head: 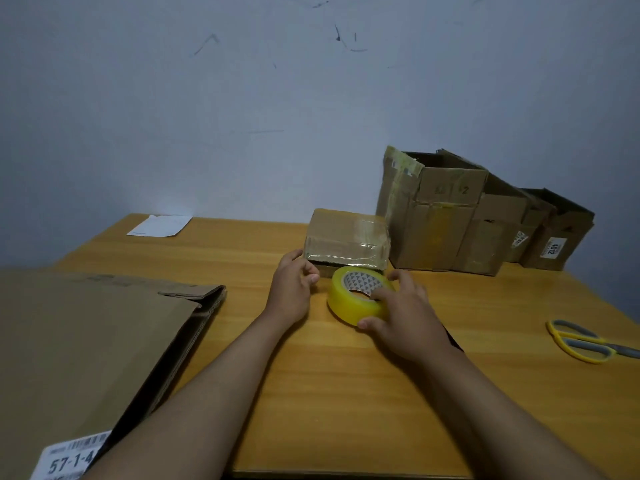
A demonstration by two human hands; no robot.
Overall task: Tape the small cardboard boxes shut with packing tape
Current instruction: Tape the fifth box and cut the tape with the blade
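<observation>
On the wooden tabletop (346,393) a small cardboard box (346,237) sits near the middle, toward the far side, its top and front already glossy with clear tape. Just in front of it the yellow tape roll (356,296) stands tilted, and the right hand (405,320) curls round it, thumb on the near rim and fingers over the top into the core. The left hand (294,289) rests at the box's near left corner, fingers bent against it; whether it actually pinches a tape end there cannot be made out.

To the right of the box and touching it, a row of taller opened cartons (478,220) leans along the wall (242,98), one bearing a label (554,249) with printed digits. Yellow-handled scissors (585,342) lie well apart at the right edge, blades cut off by the frame. A big flattened carton (86,358) covers the near left, its shipping label (72,459) partly out of view. A white sheet of paper (159,225) lies at the far left corner; its print is unreadable.
</observation>
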